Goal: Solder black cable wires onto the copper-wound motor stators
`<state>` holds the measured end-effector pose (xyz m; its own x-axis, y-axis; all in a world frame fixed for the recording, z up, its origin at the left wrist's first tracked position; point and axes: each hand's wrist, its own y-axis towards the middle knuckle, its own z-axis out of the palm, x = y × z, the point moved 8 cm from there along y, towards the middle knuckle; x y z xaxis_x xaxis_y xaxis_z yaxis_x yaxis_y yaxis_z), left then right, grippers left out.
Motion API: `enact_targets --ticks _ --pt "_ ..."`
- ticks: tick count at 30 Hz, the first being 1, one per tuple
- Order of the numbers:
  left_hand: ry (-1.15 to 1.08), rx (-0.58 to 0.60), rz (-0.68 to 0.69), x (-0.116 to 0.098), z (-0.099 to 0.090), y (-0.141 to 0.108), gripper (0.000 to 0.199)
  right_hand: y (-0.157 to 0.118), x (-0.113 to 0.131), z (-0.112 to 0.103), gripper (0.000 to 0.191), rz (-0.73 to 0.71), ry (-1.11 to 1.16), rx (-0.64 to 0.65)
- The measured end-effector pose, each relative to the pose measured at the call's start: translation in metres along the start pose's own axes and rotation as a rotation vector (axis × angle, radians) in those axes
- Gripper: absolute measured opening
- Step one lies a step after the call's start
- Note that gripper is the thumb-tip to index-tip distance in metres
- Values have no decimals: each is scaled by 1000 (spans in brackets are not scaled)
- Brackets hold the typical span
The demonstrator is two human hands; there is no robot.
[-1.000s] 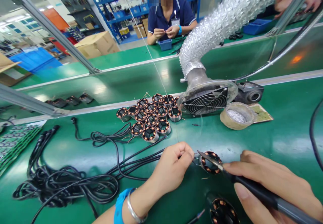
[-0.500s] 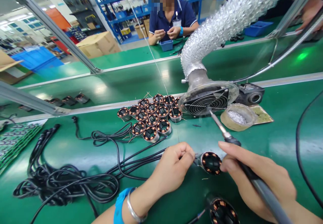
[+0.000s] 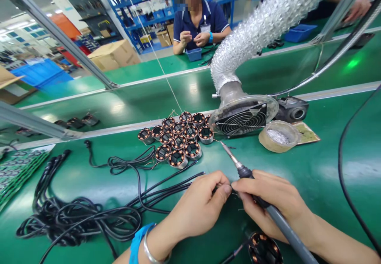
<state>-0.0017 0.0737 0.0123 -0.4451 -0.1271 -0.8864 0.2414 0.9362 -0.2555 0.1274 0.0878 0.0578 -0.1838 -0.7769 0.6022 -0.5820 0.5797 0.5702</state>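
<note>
across the green bench [image 3: 315,168] i see black cables [image 3: 86,220], then the left hand [image 3: 205,204] pinching what seems wire [image 3: 234,193] beside the right hand [image 3: 276,200], fingers curled round a soldering iron [image 3: 245,172] angled away, presumably to spare skin.

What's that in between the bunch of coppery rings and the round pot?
A fan stands between the rings and the pot, in the head view.

R grip [image 3: 272,196] holds soldering iron [image 3: 244,172], tip twd copper-wound rings [image 3: 185,141] on counter [image 3: 324,176]; L grip [image 3: 205,206] pinches thin wire [image 3: 234,193] beside R grip; fan [image 3: 242,121] w/ foil duct [image 3: 253,37] beyond.
</note>
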Motion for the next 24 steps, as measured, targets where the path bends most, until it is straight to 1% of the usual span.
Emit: enact_targets --ticks 2,5,7,8,10,13,15,20,24 --pt "-121 28 -56 9 5 2 27 -3 -1 4 32 1 9 5" --pt "-405 87 -138 19 17 6 33 -5 -3 7 33 5 22 -34" --pt "-557 84 -196 23 22 8 34 -6 -4 5 33 19 34 -75" --pt "-593 63 -219 24 23 9 34 -7 -5 3 32 34 35 -93" --pt "-598 9 -247 26 22 9 31 -8 -7 -1 30 88 26 -100" --pt "-566 -50 -253 29 20 7 26 -11 -12 -1 31 180 14 -65" --pt "-543 -76 -248 32 19 5 25 -13 -14 0 30 197 17 -52" --pt "-452 -150 -226 35 16 4 21 -14 -18 2 26 144 9 -81" --pt "-376 -191 -185 32 14 4 25 -13 -17 4 26 67 14 -69"
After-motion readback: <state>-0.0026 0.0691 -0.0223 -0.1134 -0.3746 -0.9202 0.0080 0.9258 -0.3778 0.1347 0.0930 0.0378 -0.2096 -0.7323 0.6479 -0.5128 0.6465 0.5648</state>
